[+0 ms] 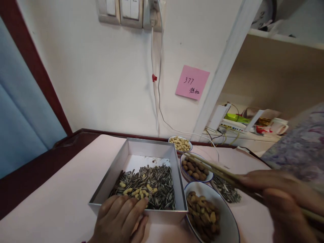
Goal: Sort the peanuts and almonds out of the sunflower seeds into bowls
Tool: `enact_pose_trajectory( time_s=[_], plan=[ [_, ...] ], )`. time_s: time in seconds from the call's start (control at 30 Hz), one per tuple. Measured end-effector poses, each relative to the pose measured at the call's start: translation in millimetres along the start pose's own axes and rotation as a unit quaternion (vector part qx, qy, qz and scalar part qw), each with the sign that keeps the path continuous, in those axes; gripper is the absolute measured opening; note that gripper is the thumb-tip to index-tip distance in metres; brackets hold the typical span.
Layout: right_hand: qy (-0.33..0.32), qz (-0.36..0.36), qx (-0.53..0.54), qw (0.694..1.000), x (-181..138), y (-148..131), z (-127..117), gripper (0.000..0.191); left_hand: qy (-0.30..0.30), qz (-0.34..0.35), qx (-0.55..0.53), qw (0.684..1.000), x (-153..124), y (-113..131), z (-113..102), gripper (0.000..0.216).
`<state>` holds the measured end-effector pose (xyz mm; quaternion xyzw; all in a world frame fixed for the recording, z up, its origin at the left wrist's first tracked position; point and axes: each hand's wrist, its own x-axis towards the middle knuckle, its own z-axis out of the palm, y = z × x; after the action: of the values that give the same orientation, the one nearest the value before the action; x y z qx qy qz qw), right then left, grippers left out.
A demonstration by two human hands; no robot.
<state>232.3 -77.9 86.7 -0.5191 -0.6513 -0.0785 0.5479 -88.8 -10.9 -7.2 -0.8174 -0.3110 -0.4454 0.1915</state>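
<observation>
My left hand (120, 219) rests on the near rim of a silver square box (106, 180), fingers curled over the edge and thumb outside it. The box holds striped sunflower seeds (154, 185) with some pale peanuts (138, 192) mixed in near my fingers. My right hand (280, 206) is at the lower right, closed on a pair of wooden chopsticks (212, 168). Their tips reach over a small bowl of brown nuts (196, 172), just right of the box.
A larger white bowl (227, 216) with brown nuts sits at the front. A small bowl of peanuts (180, 143) stands behind, and a dish of sunflower seeds (226, 192) lies under the chopsticks. A pink sticky note (192, 82) and a cable hang on the wall. Cluttered shelf at right.
</observation>
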Motion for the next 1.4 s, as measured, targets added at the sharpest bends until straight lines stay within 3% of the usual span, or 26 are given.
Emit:
enact_pose_trajectory(
  time_s=[0.13, 0.3, 0.47, 0.67, 0.97, 1.4],
  plan=[
    [-0.122, -0.042, 0.026, 0.991, 9.3, -45.3, 40.7, 0.018, 0.002, -0.008, 0.003, 1.000, -2.1, 1.2, 1.6, 0.017],
    [-0.205, -0.024, 0.110, 0.972, 2.7, -46.7, 68.8, 0.019, 0.005, -0.013, 0.005, 1.000, -5.4, 2.7, 4.6, 0.018],
    [-0.209, 0.003, 0.134, 0.969, -4.8, -45.4, 77.6, 0.025, -0.003, -0.020, 0.002, 1.000, -3.6, 4.4, 2.5, 0.018],
    [-0.249, -0.032, 0.103, 0.963, -9.9, -42.6, 87.4, 0.023, 0.003, -0.021, -0.002, 1.000, -3.3, 4.8, 1.6, 0.017],
    [-0.204, -0.002, 0.121, 0.971, -9.1, -48.2, 86.0, 0.026, -0.002, -0.023, -0.003, 1.000, -2.4, 6.2, 0.4, 0.017],
    [-0.235, 0.013, 0.131, 0.963, -18.8, -47.6, 96.3, 0.028, -0.008, -0.019, -0.001, 1.000, 0.2, 6.2, -0.7, 0.018]
  ],
)
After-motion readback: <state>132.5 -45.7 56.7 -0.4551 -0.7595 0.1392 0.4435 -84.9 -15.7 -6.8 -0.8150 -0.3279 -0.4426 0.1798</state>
